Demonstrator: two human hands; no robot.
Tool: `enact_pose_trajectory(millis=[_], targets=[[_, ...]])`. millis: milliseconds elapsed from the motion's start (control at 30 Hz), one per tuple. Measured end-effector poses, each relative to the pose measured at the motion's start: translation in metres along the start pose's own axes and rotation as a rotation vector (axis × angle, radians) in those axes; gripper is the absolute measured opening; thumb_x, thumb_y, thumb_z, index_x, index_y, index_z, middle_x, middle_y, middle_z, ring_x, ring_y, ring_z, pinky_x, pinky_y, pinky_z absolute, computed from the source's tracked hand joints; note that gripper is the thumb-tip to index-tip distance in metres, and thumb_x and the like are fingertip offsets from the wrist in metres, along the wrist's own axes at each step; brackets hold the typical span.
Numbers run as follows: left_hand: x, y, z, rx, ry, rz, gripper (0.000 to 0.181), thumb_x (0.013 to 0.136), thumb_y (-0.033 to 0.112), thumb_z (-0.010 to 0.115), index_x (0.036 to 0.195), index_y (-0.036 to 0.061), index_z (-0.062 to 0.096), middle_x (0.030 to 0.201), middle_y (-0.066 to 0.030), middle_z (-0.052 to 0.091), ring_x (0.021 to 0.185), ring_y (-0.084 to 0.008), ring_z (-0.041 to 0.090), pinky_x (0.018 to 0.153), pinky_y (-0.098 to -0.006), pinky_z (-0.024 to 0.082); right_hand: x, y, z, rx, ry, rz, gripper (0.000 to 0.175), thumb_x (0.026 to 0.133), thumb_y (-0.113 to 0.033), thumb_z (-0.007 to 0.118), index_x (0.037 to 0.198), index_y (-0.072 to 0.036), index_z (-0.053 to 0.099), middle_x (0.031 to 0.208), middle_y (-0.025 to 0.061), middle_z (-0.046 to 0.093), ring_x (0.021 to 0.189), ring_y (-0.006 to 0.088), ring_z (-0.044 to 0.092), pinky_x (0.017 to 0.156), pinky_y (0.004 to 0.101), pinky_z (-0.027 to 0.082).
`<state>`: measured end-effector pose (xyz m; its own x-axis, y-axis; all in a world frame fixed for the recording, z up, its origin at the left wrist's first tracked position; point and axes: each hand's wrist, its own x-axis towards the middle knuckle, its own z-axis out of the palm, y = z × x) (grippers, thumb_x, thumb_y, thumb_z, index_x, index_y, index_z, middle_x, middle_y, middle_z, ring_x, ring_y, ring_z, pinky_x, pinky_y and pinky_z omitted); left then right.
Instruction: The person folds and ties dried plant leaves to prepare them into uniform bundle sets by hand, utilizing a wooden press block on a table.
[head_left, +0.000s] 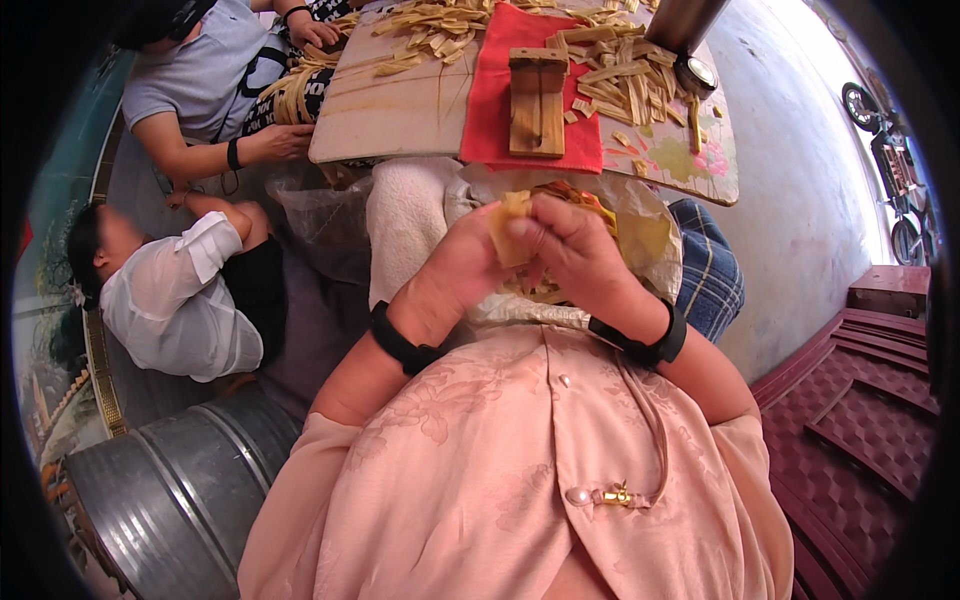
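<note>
A flat, pale-yellow dried piece (510, 244) is pinched between my two hands above my lap. My left hand (463, 259) supports it from the left, its fingers partly hidden behind. The thumb of my right hand (589, 251) presses on its near face. Under my hands, a wrinkled plastic bag (654, 240) lies open on my lap, with yellowish pieces and something red and orange inside. Just beyond, on the table, a wooden block jig (536, 112) with a raised end and a central slot rests on a red cloth (491, 105).
Yellow dried strips (626, 79) are heaped on the table (420, 112) near a metal cylinder (686, 22) and a round-faced device (697, 75). Two people (202, 67) are at the left. A metal drum (187, 480) lies at lower left; maroon panels (855, 420) stand at right.
</note>
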<state>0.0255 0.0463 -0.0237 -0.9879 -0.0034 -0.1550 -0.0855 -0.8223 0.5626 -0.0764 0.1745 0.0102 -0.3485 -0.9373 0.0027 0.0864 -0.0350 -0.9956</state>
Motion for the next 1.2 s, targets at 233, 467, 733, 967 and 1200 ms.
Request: enact_pose_trajectory(millis=[233,467,733,967,1200], targets=[[-0.003,0.001,0.032,0.713,0.294,0.050,0.016,0.090,0.007,0.052,0.102,0.0000,0.059,0.088,-0.0074,0.062,0.072,-0.0184,0.059,0.066,-0.0300,0.049,0.019,0.007,-0.008,-0.355,0.292,-0.361,0.016,0.095,-0.016,0.056,0.087,-0.002,0.053,0.067,0.0048,0.052,0.061,0.0124,0.053,0.053,0.0311,0.043],[-0.006,0.006,0.037,1.478,0.613,0.756,0.021,0.081,0.002,0.053,0.101,0.0028,0.058,0.084,-0.0142,0.059,0.078,-0.0333,0.060,0.072,-0.0385,0.049,0.023,0.014,-0.009,0.431,0.196,0.074,0.013,0.094,-0.017,0.058,0.092,-0.003,0.057,0.078,0.0023,0.060,0.063,0.0086,0.056,0.051,0.0226,0.045],[0.004,0.013,0.038,1.638,0.453,0.955,0.038,0.076,-0.006,0.051,0.112,0.0053,0.057,0.094,-0.0142,0.057,0.088,-0.0344,0.057,0.079,-0.0400,0.047,0.021,0.001,-0.021,0.822,-0.108,0.272,0.018,0.097,-0.026,0.054,0.099,-0.008,0.056,0.077,0.0012,0.060,0.065,0.0082,0.058,0.048,0.0207,0.044],[0.006,0.014,0.031,1.537,0.411,0.942,0.028,0.086,-0.006,0.043,0.109,0.0016,0.056,0.093,-0.0097,0.058,0.081,-0.0192,0.057,0.079,-0.0298,0.046,0.005,-0.011,-0.015,-0.610,0.084,-0.337,0.026,0.094,-0.029,0.052,0.092,-0.004,0.050,0.068,0.0179,0.056,0.060,0.0366,0.058,0.053,0.0436,0.044],[-0.001,0.008,0.038,0.640,0.330,0.451,0.017,0.098,0.006,0.043,0.108,0.0016,0.054,0.095,-0.0005,0.057,0.083,-0.0078,0.053,0.081,-0.0225,0.044,0.008,-0.018,-0.025,-0.848,0.191,-0.459,0.021,0.087,-0.017,0.061,0.100,-0.004,0.053,0.080,0.0146,0.063,0.068,0.0338,0.062,0.056,0.0403,0.048]])
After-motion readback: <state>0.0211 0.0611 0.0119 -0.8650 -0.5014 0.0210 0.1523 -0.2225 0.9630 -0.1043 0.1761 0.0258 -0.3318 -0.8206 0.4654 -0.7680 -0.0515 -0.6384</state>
